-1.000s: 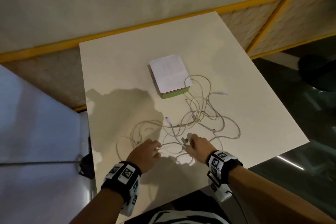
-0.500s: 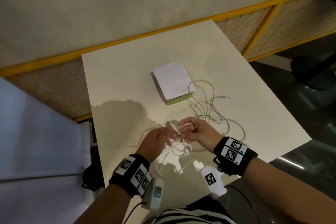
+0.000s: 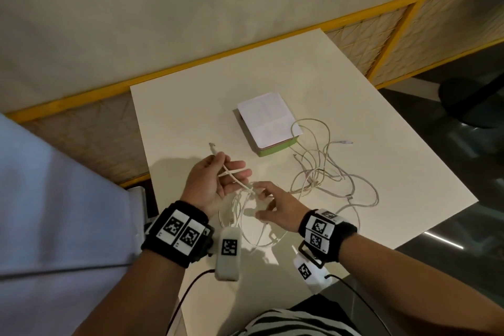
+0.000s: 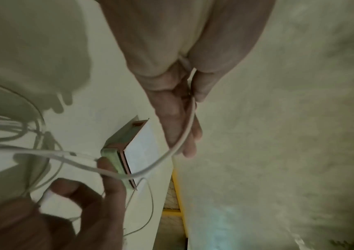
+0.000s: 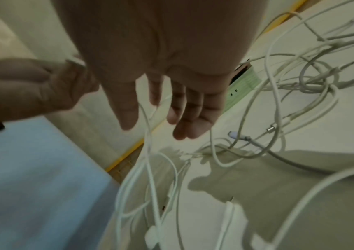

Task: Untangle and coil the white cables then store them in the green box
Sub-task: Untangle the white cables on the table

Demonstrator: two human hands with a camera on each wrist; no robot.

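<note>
Several white cables (image 3: 321,174) lie tangled on the cream table (image 3: 191,106), right of and below the green box (image 3: 275,150). A white lid covers the box. My left hand (image 3: 221,169) is raised above the table and pinches one white cable (image 4: 184,135) between thumb and fingers; its plug end (image 3: 212,146) sticks up past the hand. That cable runs down to my right hand (image 3: 261,199), which pinches it between thumb and forefinger (image 5: 154,91). Loops of it (image 5: 150,177) hang below both hands onto the table's near edge.
The table's near and right edges drop off to a dark floor. A yellow rail (image 3: 191,65) runs along the wall behind. A pale blue surface (image 3: 54,199) lies to the left, and a dark chair (image 3: 469,101) at the far right.
Both hands rose from the table with one cable. The left hand carried its plug end up and away from me, and the right hand now holds the strand just below it.
</note>
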